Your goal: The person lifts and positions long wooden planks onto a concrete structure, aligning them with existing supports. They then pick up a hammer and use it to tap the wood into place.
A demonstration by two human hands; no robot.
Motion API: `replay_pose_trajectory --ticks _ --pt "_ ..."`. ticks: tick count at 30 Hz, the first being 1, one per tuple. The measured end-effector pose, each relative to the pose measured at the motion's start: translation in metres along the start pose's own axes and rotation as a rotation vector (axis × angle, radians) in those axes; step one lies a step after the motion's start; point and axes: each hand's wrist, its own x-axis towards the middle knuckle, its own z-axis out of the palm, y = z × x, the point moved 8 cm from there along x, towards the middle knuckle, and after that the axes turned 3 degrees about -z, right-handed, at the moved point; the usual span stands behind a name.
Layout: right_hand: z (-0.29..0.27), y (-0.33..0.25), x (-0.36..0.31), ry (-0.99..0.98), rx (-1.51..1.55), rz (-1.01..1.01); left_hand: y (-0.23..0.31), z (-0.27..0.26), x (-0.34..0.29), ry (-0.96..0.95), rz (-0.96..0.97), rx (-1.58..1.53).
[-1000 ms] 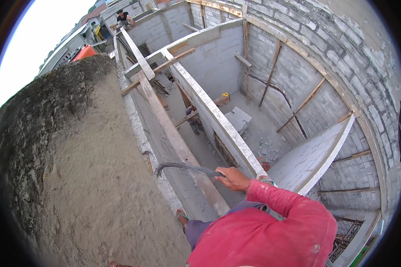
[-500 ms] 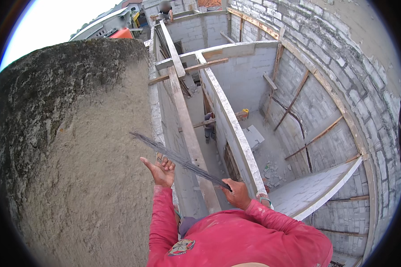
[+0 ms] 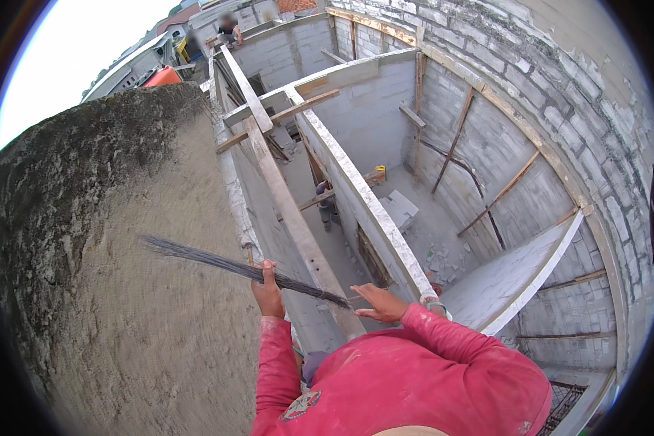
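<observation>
A bundle of thin dark tie wire (image 3: 200, 254) slants across in front of me, its far-left end fanned out over the rough cement-coated wall. My left hand (image 3: 269, 294) is closed around the bundle's middle, thumb on top. At the bundle's near right end, my right hand (image 3: 384, 304) is open, fingers stretched toward the wire ends and palm apart from them. Whether the fingertips touch the wire cannot be made out. Below the bundle runs a long wooden plank (image 3: 298, 218).
Narrow wall tops (image 3: 363, 192) stand high above a deep room floor with rubble (image 3: 443, 261). My sandalled foot (image 3: 436, 304) rests on one. A person (image 3: 327, 207) stands below; another (image 3: 229, 30) crouches far off. Timber braces (image 3: 454, 142) line the block wall at right.
My left hand has gone from open beside the wire to gripping its middle. My right hand has let go of the end and opened. The view has shifted slightly.
</observation>
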Motion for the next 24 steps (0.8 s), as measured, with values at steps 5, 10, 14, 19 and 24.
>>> replay_pose_trajectory --ticks 5,10,14,19,24 --pt "-0.042 -0.028 0.035 0.094 0.066 0.019 -0.001 0.044 -0.029 -0.212 0.054 0.218" --pt "-0.045 -0.054 0.058 0.257 0.161 -0.038 -0.008 0.081 -0.049 -0.371 0.112 0.182" --pt "-0.035 -0.04 0.052 0.349 0.214 0.04 -0.016 0.101 -0.058 -0.479 0.07 0.239" --pt "-0.045 -0.034 0.041 0.356 0.21 0.113 -0.036 0.106 -0.047 -0.474 0.066 0.239" --pt "-0.064 -0.025 0.028 0.463 0.355 0.248 -0.036 0.119 -0.047 -0.39 -0.026 0.195"
